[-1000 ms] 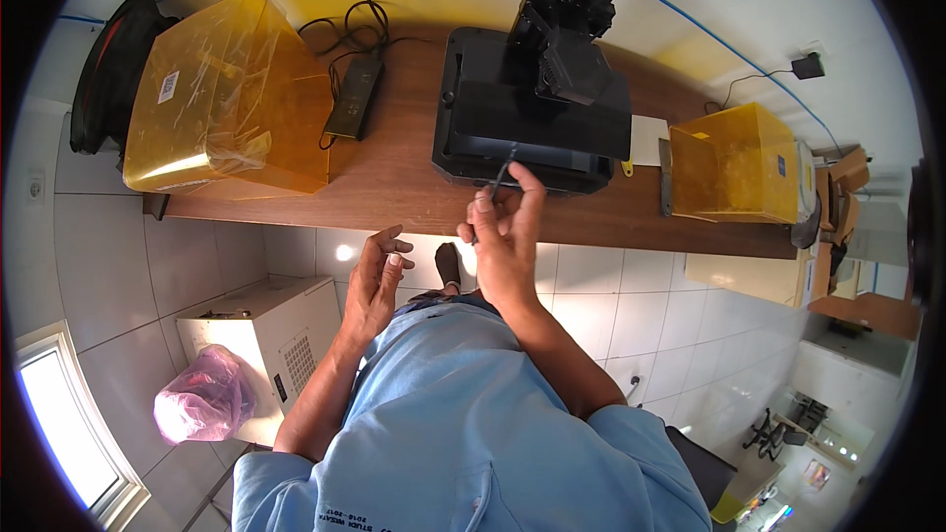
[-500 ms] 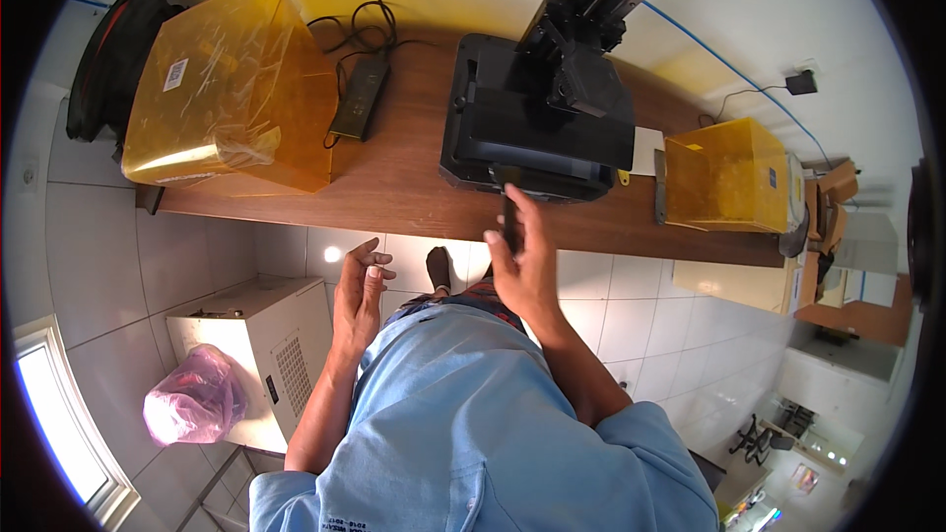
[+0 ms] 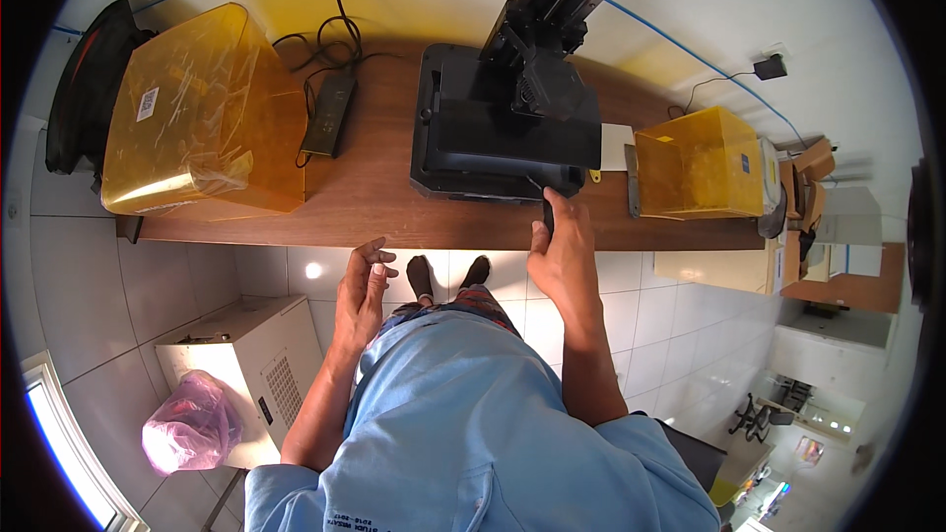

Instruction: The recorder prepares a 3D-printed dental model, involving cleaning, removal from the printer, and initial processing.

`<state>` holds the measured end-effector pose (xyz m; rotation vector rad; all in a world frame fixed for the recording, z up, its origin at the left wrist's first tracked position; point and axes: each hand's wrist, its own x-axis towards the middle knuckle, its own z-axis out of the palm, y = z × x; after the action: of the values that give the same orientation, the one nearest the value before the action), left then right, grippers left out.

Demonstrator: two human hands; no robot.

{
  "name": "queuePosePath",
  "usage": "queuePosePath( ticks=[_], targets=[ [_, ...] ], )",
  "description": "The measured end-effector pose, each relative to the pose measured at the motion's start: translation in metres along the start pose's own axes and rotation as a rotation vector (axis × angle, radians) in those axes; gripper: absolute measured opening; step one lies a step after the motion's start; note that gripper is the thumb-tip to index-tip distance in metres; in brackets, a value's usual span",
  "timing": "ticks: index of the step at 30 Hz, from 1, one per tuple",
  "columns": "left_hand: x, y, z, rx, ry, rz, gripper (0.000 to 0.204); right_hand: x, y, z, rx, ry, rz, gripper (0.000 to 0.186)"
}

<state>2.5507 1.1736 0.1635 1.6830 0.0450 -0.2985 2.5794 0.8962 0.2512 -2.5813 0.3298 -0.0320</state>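
My right hand [image 3: 569,254] pinches a slim dark tool [image 3: 548,214], tip toward 11 o'clock at the black machine [image 3: 468,153]; keep wrist steady, pressure light. Left hand [image 3: 361,294] half-curled, looks empty.

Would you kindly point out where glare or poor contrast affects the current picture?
In the head view, glare streaks the left orange cover, the window is washed out, and the tip of the dark tool in the right hand barely shows against the black machine.
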Motion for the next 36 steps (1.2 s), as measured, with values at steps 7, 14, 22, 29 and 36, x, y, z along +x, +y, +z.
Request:
queuePosePath(
  ticks=[7, 14, 22, 29, 36],
  targets=[
    [0.004, 0.004, 0.003, 0.0, -0.006, 0.002, 0.052, 0.0, 0.029, -0.003, 0.002, 0.038, -0.041, 0.046],
    [0.022, 0.055, 0.01, 0.364, 0.084, 0.238, 0.046, -0.019, 0.039, -0.066, 0.415, -0.084, 0.019, 0.045],
    [0.112, 0.186, 0.083, 0.715, 0.117, 0.843, 0.072, 0.015, 0.07, -0.073, 0.569, 0.162, 0.013, 0.046],
    [0.173, 0.206, 0.113, 0.981, -0.104, 0.813, 0.069, 0.048, 0.114, -0.083, 0.623, 0.168, -0.051, 0.046],
    [0.166, 0.201, 0.135, 0.98, -0.041, 0.725, 0.075, 0.081, 0.167, -0.079, 0.678, -0.02, -0.103, 0.048]
  ],
)
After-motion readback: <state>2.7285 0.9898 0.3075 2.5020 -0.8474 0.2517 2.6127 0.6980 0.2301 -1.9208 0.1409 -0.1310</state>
